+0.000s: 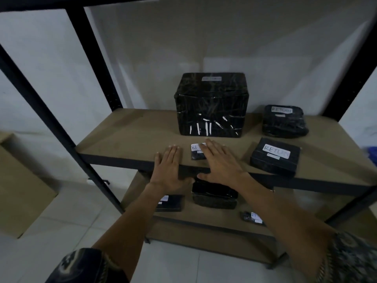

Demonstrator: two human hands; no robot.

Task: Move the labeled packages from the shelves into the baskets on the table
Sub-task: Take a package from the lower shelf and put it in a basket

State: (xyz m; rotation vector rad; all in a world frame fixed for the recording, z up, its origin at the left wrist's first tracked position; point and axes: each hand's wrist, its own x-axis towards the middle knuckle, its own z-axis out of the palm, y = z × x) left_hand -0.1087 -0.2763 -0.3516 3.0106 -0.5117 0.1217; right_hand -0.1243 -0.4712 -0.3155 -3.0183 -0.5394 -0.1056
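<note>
Shelf rack (130, 144), black metal frame w/ brown boards, filled most of the view. Cardboard box (20, 190) stood on the floor to its left. Big black box (211, 105) sat on the middle shelf toward the back, white label on top, text too blurred to read. Right of it were a wrapped bundle (284, 121) at the back & a flat pkg (275, 156) near the front edge, both marked RETURN. Lower shelf held a thick pkg (214, 196) in the middle, a slim pkg (170, 203) partly behind the left forearm, & a tiny pkg (252, 217) by the right forearm. Left hand (170, 166) & right hand (220, 162) were palm-down over the middle shelf's front edge, fingers straight, gripping nothing. Small pkg (195, 155) lay at that edge between them. Right fingers covered part of its label; couldn't tell if they touched it. Left hand was just beside it, apart.
</note>
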